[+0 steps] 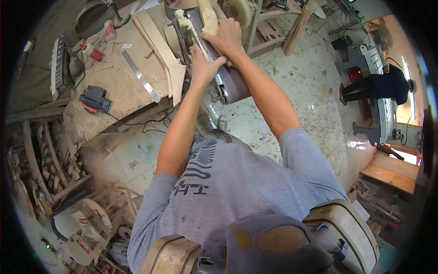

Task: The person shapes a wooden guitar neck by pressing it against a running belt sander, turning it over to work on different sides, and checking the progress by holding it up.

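A belt sander (235,86) with a dark grey belt stands at the top middle, in front of me. My right hand (226,39) is closed on a pale wooden piece (208,17) over the belt, its fingers bent across the wood's near end. To its left and nearer me, my left hand (204,67) lies against a ragged, pale, dusty strip (185,25) along the sander's left side. Its fingers point away from me, and the thumb stretches apart toward the belt. Whether the left fingertips grip anything is partly hidden.
Left of the sander, a workbench (114,89) carries wooden boards (157,50), a metal ruler (139,75), a black power tool (95,99) and a red-and-white bottle (93,52). A cord hangs off its edge. At the far right, a person (388,84) stands by a machine. Wood scraps (54,173) fill the left.
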A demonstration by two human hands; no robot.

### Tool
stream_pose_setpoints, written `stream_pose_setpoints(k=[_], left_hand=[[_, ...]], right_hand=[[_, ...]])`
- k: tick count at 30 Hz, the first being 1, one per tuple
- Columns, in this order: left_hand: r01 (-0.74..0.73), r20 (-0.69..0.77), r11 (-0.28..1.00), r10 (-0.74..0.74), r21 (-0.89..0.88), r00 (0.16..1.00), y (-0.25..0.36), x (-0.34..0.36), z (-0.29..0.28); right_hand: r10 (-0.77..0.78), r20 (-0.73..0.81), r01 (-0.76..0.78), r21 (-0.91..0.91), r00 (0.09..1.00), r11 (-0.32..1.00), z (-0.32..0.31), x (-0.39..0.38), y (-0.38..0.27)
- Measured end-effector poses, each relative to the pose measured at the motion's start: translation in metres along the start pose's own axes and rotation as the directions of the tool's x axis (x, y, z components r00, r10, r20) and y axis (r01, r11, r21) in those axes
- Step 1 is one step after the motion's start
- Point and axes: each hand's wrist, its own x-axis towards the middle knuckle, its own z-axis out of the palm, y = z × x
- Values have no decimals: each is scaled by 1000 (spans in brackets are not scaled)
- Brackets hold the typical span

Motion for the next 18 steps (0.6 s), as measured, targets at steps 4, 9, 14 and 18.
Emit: stream_pose_setpoints(k=[4,9,14,18], left_hand=[[-18,-15,1000,18,-9,1000,-2,0,1],[-17,10,1000,17,-11,1000,3,3,-2],[24,8,998,-24,51,1000,-3,2,-4],[71,33,992,-75,106,997,0,1,-4]], right_hand=[[16,30,-15,-35,999,999,1,2,-2],[-13,-24,12,-46,1000,999,6,5,0],[1,-6,-2,-56,1000,998,6,5,-4],[-1,-8,1,-31,1000,1000,4,2,-4]])
